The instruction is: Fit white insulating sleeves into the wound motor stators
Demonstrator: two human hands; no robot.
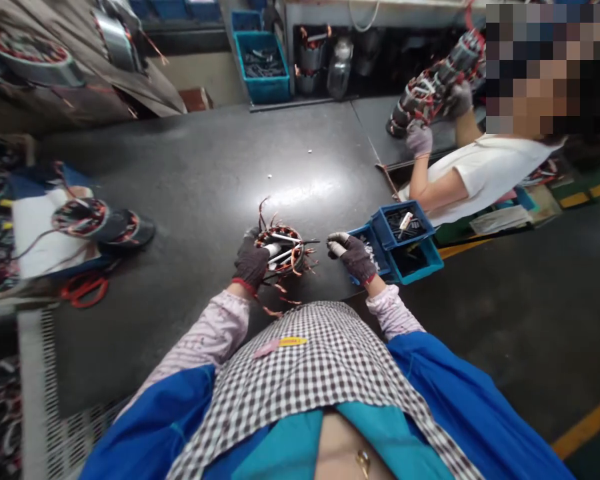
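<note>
Close in front of me on the dark table sits a motor stator (296, 235), a ring with copper windings, white sleeves and loose wire ends sticking out around it. My left hand (253, 260), in a dark glove with pale fingertips, is closed on the stator's left side, thumb over the rim. A thin dark lead (310, 241) points from the stator toward my right hand (353, 255). That gloved hand is pinched, a short way off the stator's right side; whatever is between its fingertips is too small to make out.
Blue bins (405, 230) with small dark parts stand right of my right hand. More stators (100, 223) lie at left near red-handled scissors (85, 289). At upper right a co-worker's gloved hands (420, 139) hold stacked stators (413, 107). A teal bin (263, 67) stands at the back.
</note>
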